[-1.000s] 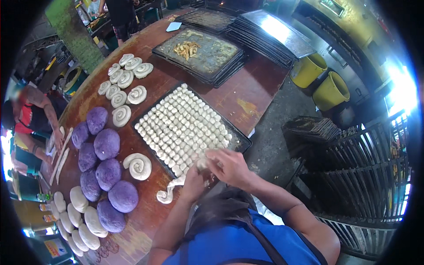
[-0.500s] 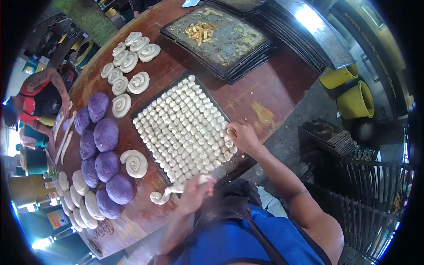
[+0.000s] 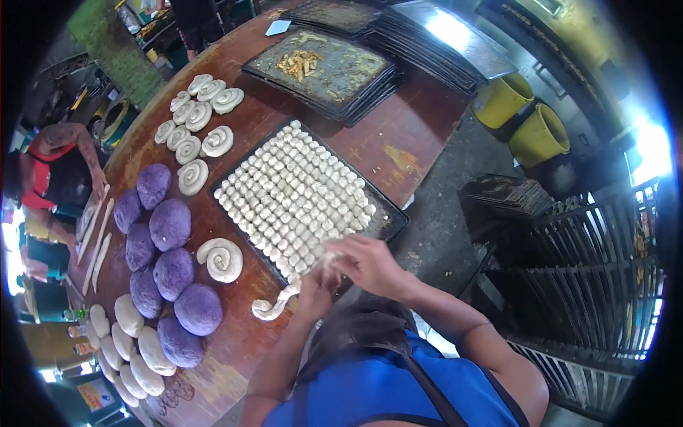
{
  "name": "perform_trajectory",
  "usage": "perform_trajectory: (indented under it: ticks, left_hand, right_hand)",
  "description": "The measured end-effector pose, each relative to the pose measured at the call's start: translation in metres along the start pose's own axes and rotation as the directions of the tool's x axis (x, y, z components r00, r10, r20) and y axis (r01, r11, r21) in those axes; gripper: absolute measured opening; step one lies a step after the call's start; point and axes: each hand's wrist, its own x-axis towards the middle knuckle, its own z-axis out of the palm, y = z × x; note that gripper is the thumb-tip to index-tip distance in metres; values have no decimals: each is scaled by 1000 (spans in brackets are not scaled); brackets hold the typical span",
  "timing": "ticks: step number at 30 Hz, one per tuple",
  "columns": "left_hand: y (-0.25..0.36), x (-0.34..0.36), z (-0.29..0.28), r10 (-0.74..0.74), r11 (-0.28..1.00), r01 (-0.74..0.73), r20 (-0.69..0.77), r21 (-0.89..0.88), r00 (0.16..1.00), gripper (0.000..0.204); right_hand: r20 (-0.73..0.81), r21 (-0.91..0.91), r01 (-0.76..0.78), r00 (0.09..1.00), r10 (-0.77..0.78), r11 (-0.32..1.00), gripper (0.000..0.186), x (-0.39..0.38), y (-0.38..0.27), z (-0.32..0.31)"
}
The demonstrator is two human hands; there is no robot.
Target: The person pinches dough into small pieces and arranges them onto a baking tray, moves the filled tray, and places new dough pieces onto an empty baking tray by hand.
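Observation:
My left hand [image 3: 318, 288] is closed on the end of a white dough strip [image 3: 270, 307], whose curled tail lies on the table beside the lower corner of the dark tray [image 3: 392, 226]. My right hand [image 3: 359, 260] meets it from the right, its slightly blurred fingers pinched at the same dough end. The tray holds close rows of several small white dough lumps [image 3: 288, 199] just beyond both hands. A large coiled dough roll [image 3: 222, 261] lies left of the tray.
Several purple dough balls [image 3: 169, 228], pale dough pieces [image 3: 153, 349], dough spirals [image 3: 199, 117] and long strips [image 3: 99, 263] cover the wooden table [image 3: 405, 156]. Stacked trays [image 3: 327, 71] stand at the back. A co-worker [image 3: 53, 164] works at left. Yellow bins [image 3: 537, 139] and dark racks [image 3: 569, 292] are right.
My right hand went to the tray's right edge half a second ago and has come back to my left hand at the dough strip. The co-worker's arms have shifted slightly.

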Motion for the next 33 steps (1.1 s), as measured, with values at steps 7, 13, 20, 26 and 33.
perform_trajectory:
  ticks: [7,13,20,26,33]
  left_hand:
    - [29,11,16,-72,985,93,145,-146,987,25]
    - [58,23,-1,462,834,-469,99,289,881,14]
    - [64,42,31,-205,967,191,-71,-170,976,18]
    - [15,55,-14,-123,733,-168,-372,-659,920,21]
    - [35,-6,0,405,704,-435,185,561,895,50]
  right_hand:
    - [-368,-203,86,917,-157,976,18,7,4,-9]
    - [115,385,-65,993,22,921,16,20,62,-54]
    - [-298,-113,-152,948,112,982,18,71,184,-64]
    - [-184,-190,-301,946,267,934,35,76,142,-64]
    - [-24,-4,315,949,-315,949,38,-18,9,-23]
